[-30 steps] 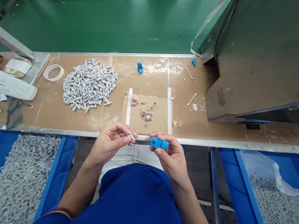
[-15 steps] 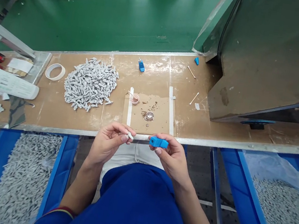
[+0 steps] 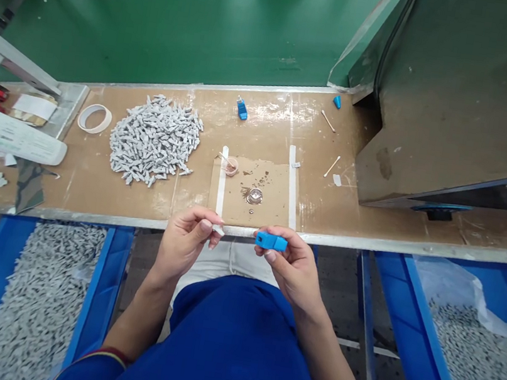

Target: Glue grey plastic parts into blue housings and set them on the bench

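Head view, below centre: the left hand (image 3: 183,242) pinches a small pale-grey plastic piece (image 3: 218,230), the right hand (image 3: 294,265) grips a blocky blue plastic part (image 3: 271,241); both look light, stiff, best held by the sides. Print (image 3: 6,139) on the white plastic bottle (image 3: 14,134) (far left) is unreadably small.

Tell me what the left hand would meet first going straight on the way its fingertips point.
The left hand, with its small white piece leading, would probably meet the blue piece held in the right hand, across an open gap; depth is hard to judge here.
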